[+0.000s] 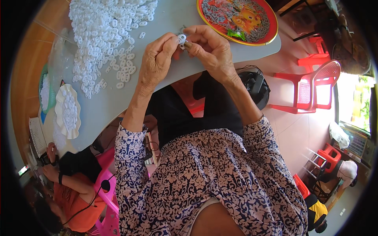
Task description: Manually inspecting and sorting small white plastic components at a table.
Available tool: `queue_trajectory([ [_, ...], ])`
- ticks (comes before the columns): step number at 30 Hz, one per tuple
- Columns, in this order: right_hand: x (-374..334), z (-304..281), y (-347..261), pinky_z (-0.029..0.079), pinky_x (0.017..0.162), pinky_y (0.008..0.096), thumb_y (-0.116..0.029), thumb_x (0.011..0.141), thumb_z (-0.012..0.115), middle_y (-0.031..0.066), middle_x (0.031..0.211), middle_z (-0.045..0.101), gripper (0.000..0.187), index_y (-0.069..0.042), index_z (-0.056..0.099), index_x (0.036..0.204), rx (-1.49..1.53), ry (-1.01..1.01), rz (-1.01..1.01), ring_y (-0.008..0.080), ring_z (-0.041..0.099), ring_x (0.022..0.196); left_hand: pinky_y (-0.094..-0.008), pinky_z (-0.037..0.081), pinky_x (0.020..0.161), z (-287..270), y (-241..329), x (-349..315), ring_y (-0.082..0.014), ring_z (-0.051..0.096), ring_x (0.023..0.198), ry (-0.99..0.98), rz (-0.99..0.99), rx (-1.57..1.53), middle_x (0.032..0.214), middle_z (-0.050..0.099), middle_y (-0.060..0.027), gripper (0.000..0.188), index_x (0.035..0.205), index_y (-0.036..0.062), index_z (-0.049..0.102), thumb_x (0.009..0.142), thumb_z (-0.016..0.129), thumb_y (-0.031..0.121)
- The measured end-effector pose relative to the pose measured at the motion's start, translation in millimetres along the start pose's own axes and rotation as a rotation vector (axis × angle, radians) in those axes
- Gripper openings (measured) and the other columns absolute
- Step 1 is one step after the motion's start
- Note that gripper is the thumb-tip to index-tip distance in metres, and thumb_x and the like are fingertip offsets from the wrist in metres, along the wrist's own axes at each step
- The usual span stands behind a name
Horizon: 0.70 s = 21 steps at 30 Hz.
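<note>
Above the table's near edge, my left hand (159, 57) pinches a small white plastic piece with two round holes (182, 39) between thumb and fingertips. My right hand (210, 49) meets it from the other side, its thumb and fingers closed close against the piece. Whatever the right fingertips grip is too small to make out. Left of my hands, a large heap of similar white pieces (104, 33) spreads over the grey table (157, 84). Beyond my right hand, a round red tray with a yellow rim (274, 27) holds many small grey metal parts (258, 17).
A green packet (236, 34) lies in the tray. At the left stand a wavy-edged white dish (76, 133) of white pieces and a green basket (44, 106). A co-worker in orange (80, 192) sits lower left; a red chair (307, 88) stands right.
</note>
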State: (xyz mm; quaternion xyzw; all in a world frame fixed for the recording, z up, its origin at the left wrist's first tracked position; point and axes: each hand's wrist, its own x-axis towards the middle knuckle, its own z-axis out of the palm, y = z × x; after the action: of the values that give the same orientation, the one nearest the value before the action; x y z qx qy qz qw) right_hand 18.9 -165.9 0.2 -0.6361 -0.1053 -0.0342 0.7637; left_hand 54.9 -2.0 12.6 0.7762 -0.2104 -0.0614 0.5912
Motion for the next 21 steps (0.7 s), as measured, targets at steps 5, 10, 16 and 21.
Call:
queue_trajectory([
  [5,0.8,1.3,1.4,0.048,0.074,0.021,-0.003,0.087,0.06,0.0045,0.089,0.061,0.029,0.001,0.051,0.114,-0.029,0.018,-0.01,0.0076,0.058,0.082,-0.0254,0.036,0.054,3.5,-2.4,-2.0,-0.0083,0.04,0.058,0.056,0.071,0.007,0.06,0.045,-0.0016,0.03,0.082,-0.0005,0.054,0.094,0.047,0.026],
  [10,-0.1,1.8,3.4,0.048,0.072,0.0204,-0.002,0.086,0.06,0.0046,0.086,0.062,0.028,0.001,0.051,0.113,-0.063,0.069,-0.032,0.0077,0.059,0.08,-0.0258,0.038,0.055,6.6,-6.5,-3.0,-0.0096,0.043,0.058,0.042,0.08,-0.003,0.06,0.049,-0.0025,0.028,0.083,-0.0002,0.054,0.094,0.047,0.024],
  [16,1.5,0.6,2.7,0.048,0.072,0.0209,-0.003,0.087,0.059,0.0053,0.086,0.064,0.028,0.002,0.051,0.113,-0.047,0.047,-0.046,0.008,0.059,0.08,-0.0259,0.039,0.055,7.5,-9.5,2.2,-0.0099,0.044,0.058,0.04,0.079,-0.01,0.061,0.05,-0.0033,0.028,0.085,-0.0001,0.054,0.094,0.046,0.024],
  [21,0.5,0.8,4.3,0.048,0.073,0.0213,-0.003,0.087,0.059,0.0056,0.087,0.064,0.028,0.002,0.051,0.113,-0.06,0.062,-0.044,0.0079,0.059,0.08,-0.0252,0.038,0.055,7.1,-9.5,3.0,-0.0094,0.043,0.059,0.031,0.08,-0.017,0.061,0.048,-0.0031,0.027,0.084,-0.0001,0.054,0.094,0.046,0.024],
])
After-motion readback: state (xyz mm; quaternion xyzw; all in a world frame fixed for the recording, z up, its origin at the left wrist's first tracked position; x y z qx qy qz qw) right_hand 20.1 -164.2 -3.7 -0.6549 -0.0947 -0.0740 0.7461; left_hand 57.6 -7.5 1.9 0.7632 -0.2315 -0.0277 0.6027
